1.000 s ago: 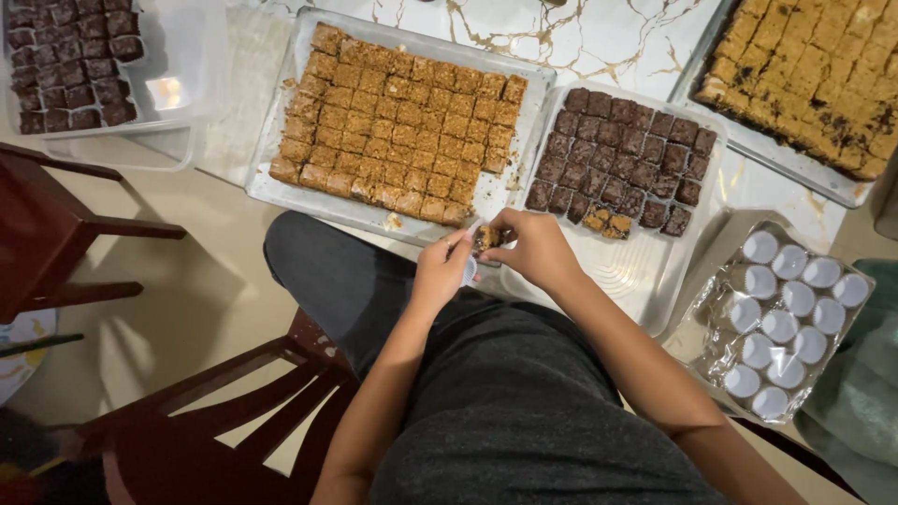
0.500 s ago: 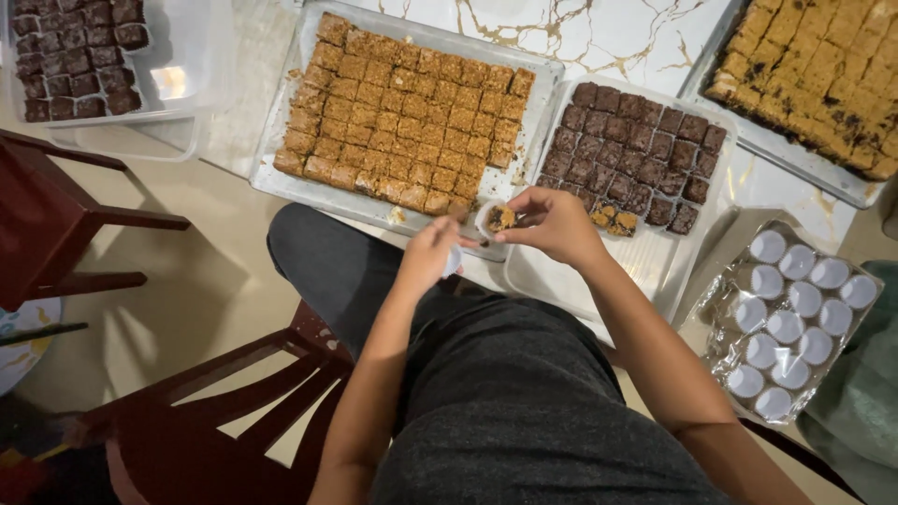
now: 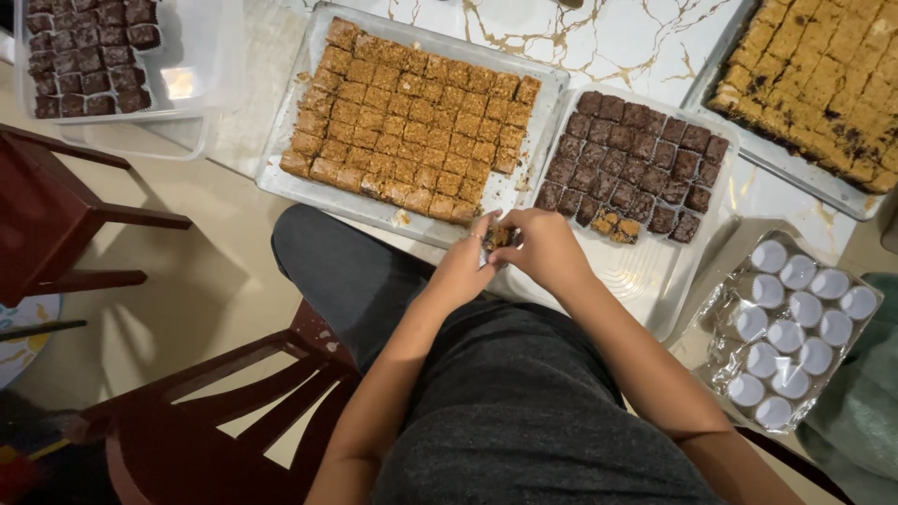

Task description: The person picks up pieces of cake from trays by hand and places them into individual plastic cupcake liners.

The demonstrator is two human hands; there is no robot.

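Note:
My left hand (image 3: 465, 266) and my right hand (image 3: 545, 248) meet at the table's near edge, fingertips pinched together around one small golden-brown sweet piece (image 3: 497, 237). Just behind them lies a white tray (image 3: 552, 105) of golden cut squares. To the right, a clear plastic tray (image 3: 645, 281) carries rows of dark brown squares and two golden pieces (image 3: 616, 224) at the near end of the rows. Whether a paper cup sits under the held piece is hidden by my fingers.
A foil-wrapped pack of white paper cups (image 3: 795, 327) lies at the right. Another tray of golden squares (image 3: 823, 75) sits far right, a clear box of dark squares (image 3: 89, 56) far left. Red wooden chairs (image 3: 187, 393) stand below and left of the marble table (image 3: 617, 37).
Both hands have stayed together on the small piece at the table edge; the fingers have shifted slightly around it. The view has drifted a little.

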